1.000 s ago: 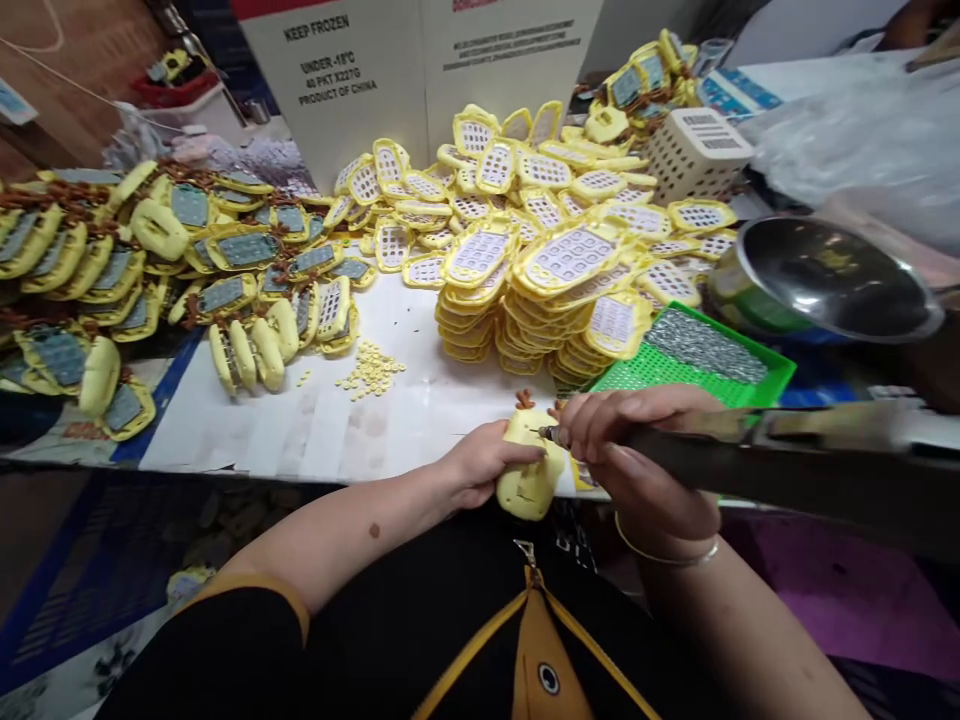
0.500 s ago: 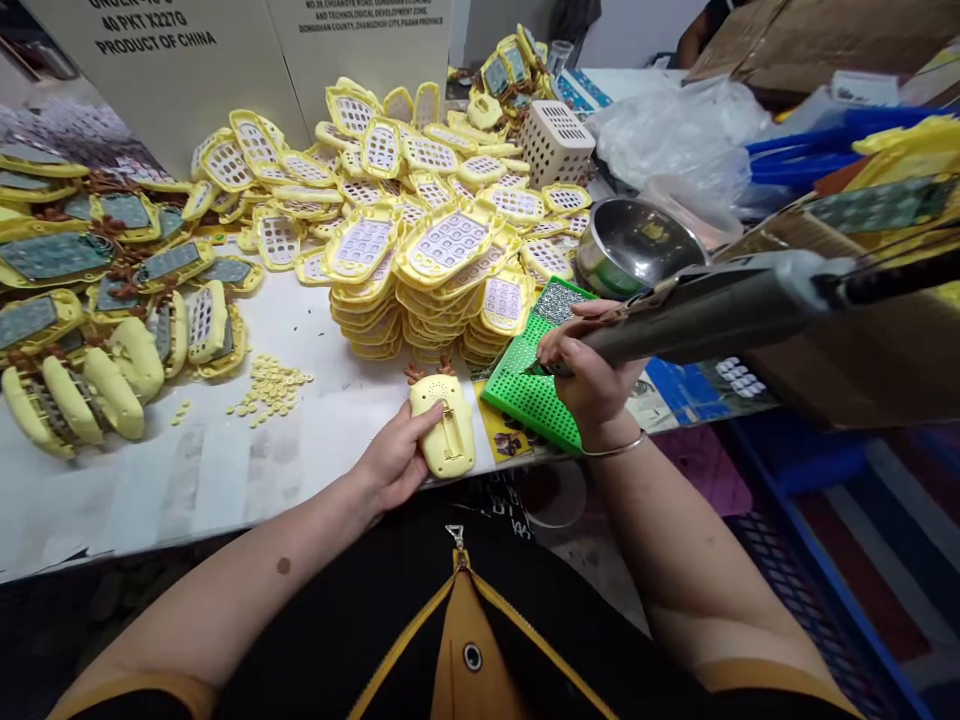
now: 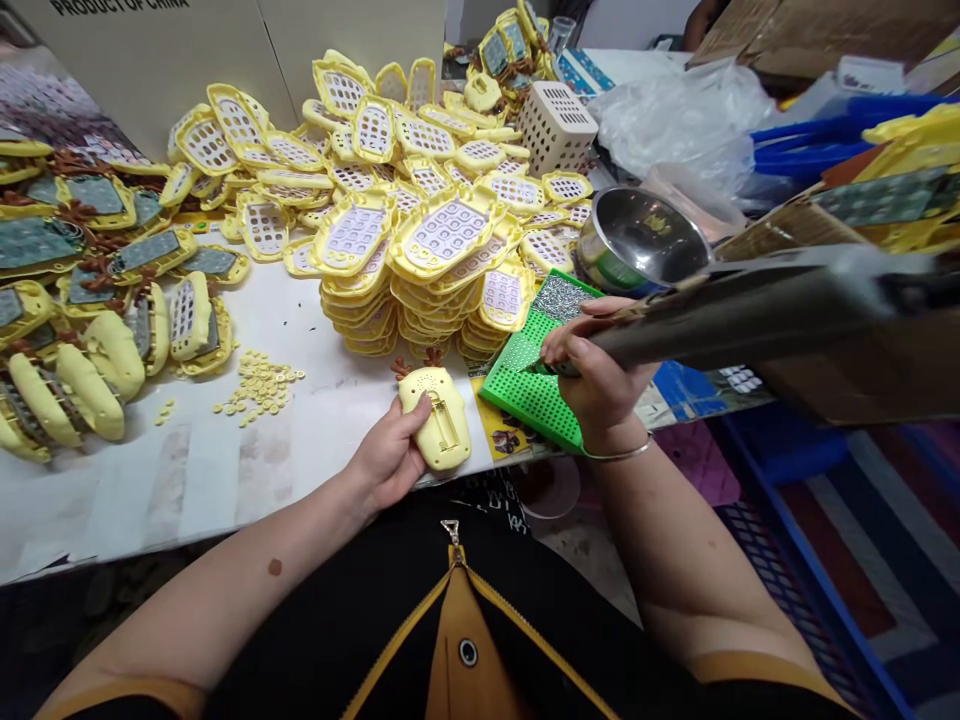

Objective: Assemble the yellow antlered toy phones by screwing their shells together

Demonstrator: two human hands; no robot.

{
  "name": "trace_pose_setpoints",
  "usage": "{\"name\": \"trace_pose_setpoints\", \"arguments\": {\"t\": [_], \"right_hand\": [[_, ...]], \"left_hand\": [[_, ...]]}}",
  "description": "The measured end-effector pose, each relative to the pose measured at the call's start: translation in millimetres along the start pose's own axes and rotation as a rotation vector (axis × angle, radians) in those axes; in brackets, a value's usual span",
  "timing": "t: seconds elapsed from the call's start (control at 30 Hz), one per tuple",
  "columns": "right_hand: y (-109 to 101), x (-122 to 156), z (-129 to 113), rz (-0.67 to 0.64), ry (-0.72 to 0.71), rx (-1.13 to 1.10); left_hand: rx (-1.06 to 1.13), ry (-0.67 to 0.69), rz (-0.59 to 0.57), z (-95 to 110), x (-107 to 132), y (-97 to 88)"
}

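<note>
My left hand (image 3: 391,450) is closed around a yellow toy phone (image 3: 437,430) with brown antlers, at the table's front edge. Its back faces up, showing an uncovered battery compartment. In my right hand (image 3: 600,385) is a grey electric screwdriver (image 3: 720,310), held nearly level with its body pointing to the right. The driver's tip is over the perforated green screw tray (image 3: 525,375); whether it touches a hole I cannot tell. Loose silver screws (image 3: 561,298) lie in the tray's far end.
Stacked yellow shells with purple keypads (image 3: 446,240) rise behind the toy. Small yellow buttons (image 3: 259,388) and opened toy halves with circuit boards (image 3: 154,250) lie left. A steel bowl (image 3: 645,240), a white perforated box (image 3: 556,130) and a cardboard box (image 3: 810,365) stand right.
The whole view has shifted slightly. The toy phone remains in my left hand, and the screwdriver's rear end has swung a little while its tip stays over the green tray.
</note>
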State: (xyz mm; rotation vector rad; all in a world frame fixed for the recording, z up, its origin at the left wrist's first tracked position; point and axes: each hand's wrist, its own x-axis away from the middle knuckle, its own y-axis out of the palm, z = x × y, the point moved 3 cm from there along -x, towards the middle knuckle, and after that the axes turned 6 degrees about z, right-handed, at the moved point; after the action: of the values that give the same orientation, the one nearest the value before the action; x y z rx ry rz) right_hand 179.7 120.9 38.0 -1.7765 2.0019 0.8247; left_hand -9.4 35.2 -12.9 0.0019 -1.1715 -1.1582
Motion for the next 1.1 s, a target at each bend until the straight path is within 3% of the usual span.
{"name": "trace_pose_setpoints", "arguments": {"t": [0.1,0.27,0.43,1.1], "right_hand": [[12,12,-29,-0.029,-0.001,-0.122],[33,48,-59,-0.251,0.116,-0.317],[37,66,-55,-0.296,0.175,-0.335],[48,65,-44,-0.394,0.189,-0.403]], "left_hand": [[0.033,0.017,0.020,-1,1,1.6],[0.041,0.064,0.038,-5,1,2.1],[0.002,0.097,0.027,-5,2,1.8],[-0.060,0.051,0.004,-2,2,3.9]]}}
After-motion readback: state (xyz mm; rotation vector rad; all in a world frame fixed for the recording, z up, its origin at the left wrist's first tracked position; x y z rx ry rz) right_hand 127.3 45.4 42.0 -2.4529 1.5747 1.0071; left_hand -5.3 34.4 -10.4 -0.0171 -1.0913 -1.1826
